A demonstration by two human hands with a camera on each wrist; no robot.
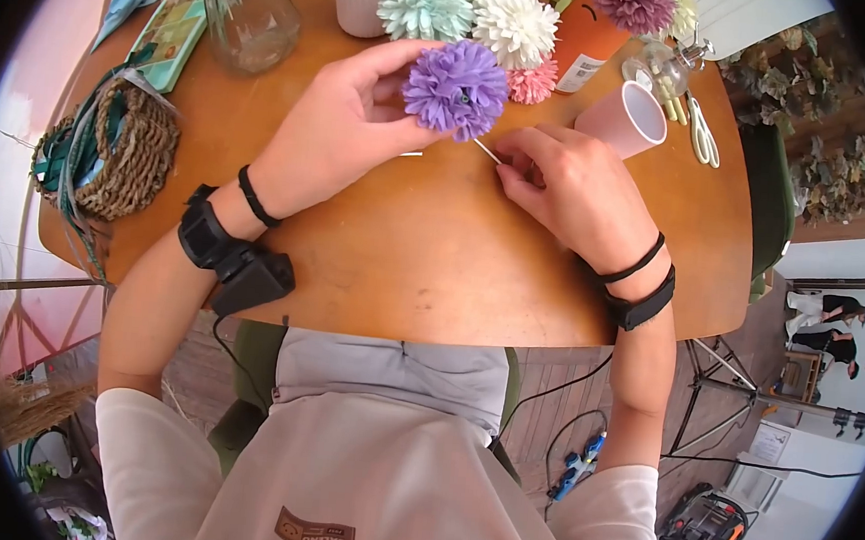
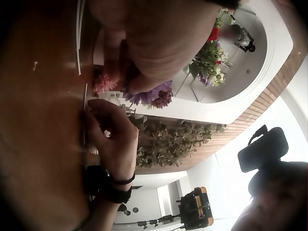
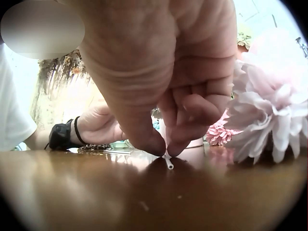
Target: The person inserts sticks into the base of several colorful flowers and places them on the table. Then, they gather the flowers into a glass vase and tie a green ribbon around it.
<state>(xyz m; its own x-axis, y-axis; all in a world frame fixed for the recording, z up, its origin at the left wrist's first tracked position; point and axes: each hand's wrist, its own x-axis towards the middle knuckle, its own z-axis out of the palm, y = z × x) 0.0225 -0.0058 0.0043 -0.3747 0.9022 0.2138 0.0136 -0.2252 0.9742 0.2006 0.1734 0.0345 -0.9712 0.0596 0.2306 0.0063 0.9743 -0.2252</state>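
My left hand (image 1: 337, 123) holds a purple pompom-like flower (image 1: 457, 89) between its thumb and fingers, above the middle of the table. Just to the right, my right hand (image 1: 574, 180) pinches a thin white stick (image 1: 487, 151) with thumb and fingertips, low over the tabletop. In the head view the stick runs between the flower's lower edge and my right fingers. Its small hollow end (image 3: 170, 166) pokes out below the fingertips in the right wrist view. Thin white sticks (image 2: 78, 43) also lie on the table near my left hand.
Mint (image 1: 426, 7), white (image 1: 515, 25) and pink (image 1: 533, 80) flowers cluster at the back. A pink cup (image 1: 623, 121) and white-handled scissors (image 1: 703, 133) sit to the right. A glass vase (image 1: 254, 22) and a woven rope basket (image 1: 125, 153) with ribbons stand left.
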